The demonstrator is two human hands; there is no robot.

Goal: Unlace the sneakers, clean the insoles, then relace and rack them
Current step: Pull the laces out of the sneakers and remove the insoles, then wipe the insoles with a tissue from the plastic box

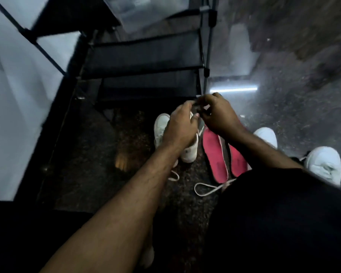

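A white sneaker (161,134) stands on the dark speckled floor (98,154), just in front of the lowest shelf of a black shoe rack (146,56), with its toe toward the rack. The left hand (180,127) is over this sneaker and hides most of its upper; the fingers are curled inward toward the right hand. The right hand (218,113) is held just beside the left, above the gap between the sneaker and the insoles, with fingers also curled. Both hands meet on a small dark, blurred item between the fingertips; what it is cannot be told, nor whether a lace is pinched there. Two red insoles (215,154) lie flat on the floor directly right of the sneaker, side by side and touching along their long edges, partly covered by the right forearm. A loose white lace (205,189) lies in a loop on the floor near the heel end of the insoles. A second short loop of lace (173,176) shows just behind the sneaker's heel, beside the left forearm. Further right, two more white shoes (323,164) rest on the floor, one beyond the right forearm and one near the right edge of the view. A dark garment covers the lower right corner.
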